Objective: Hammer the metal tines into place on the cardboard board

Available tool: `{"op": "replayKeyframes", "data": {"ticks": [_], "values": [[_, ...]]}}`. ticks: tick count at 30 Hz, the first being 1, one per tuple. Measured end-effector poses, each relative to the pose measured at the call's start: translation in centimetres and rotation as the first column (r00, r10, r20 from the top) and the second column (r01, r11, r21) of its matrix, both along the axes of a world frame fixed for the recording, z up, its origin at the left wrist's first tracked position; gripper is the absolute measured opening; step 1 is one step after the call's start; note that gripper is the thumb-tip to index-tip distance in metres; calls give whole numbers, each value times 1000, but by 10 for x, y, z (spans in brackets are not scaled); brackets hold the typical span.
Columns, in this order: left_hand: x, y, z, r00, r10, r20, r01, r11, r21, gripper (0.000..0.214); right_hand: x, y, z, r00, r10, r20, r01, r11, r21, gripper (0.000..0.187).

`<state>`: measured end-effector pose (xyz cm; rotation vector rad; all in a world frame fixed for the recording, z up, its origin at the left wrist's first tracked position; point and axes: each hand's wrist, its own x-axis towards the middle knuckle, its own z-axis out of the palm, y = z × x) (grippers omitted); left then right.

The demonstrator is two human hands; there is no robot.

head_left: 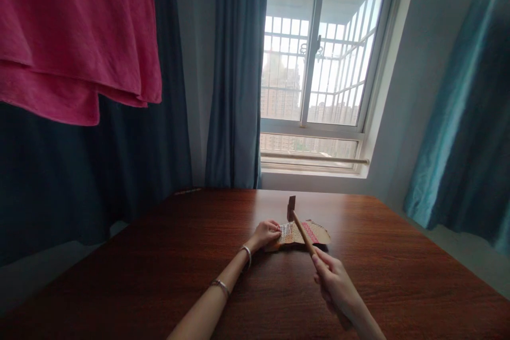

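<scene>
My right hand [332,281] is wrapped round the wooden handle of a hammer [303,232]. The hammer's head is raised above the far side of a piece of brown cardboard [322,234]. Rows of small marks cover the cardboard: dark strokes at the left, orange and brown dots in the middle, pink ones at the right. At the cardboard's left end, my left hand [265,234] has its fingers pinched together over the surface. What sits between those fingertips is too small to make out. Two bracelets circle my left wrist and forearm.
Everything rests on a wide, glossy brown wooden table [159,281]. Beyond its far edge is a window [314,64] with bars outside. Dark blue curtains [237,74] hang on both sides, and a pink towel [79,37] hangs at the upper left.
</scene>
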<state>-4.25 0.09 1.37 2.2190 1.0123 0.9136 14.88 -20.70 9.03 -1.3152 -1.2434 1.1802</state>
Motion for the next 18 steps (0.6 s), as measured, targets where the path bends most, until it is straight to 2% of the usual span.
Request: {"op": "replayKeyframes", "data": {"ticks": [12,18], "values": [[0,4,-3,999,-8,32,8,1000,-2,19,5,-2,1,999,-37,3,37,998,-51,62],[-1,-1,1,1000,12,16,-12,1000,-7,18,5,0,0,999,-33,-41,30,998,-61,63]]}}
